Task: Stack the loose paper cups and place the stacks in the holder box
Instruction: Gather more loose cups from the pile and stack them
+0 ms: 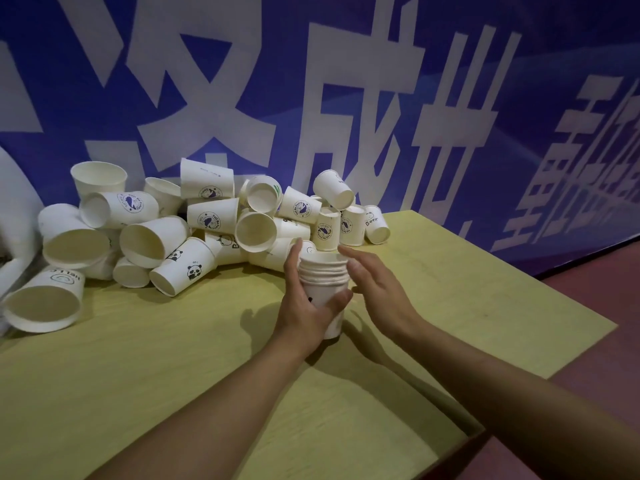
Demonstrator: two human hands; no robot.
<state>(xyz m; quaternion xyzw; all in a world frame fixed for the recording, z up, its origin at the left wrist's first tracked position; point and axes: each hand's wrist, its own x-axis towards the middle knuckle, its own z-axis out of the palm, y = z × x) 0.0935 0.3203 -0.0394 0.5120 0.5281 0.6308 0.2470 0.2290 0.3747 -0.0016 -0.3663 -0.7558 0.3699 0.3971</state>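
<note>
Both forearms reach in from the bottom edge over the yellow-green table (145,368). Left hand (304,306) grips the stack of nested cups (323,275) upright from the left side, thumb wrapped round the lower front, fingers up the far side; the stack's base sits at or just above the tabletop, can't tell which. Right hand (375,282) is just right of the stack, fingers straight and loose, holding nothing, fingertips near the top rims, contact unclear. Behind the stack, a pile of loose paper cups (207,220) lies across the far left and middle of the table, most on their sides, some upside down, printed with pandas, whales and "Bear" text. A few cups (375,225) stand upside down at the pile's right end. Behind everything, a blue banner (346,81) with large white characters. Holder box not visible.
</note>
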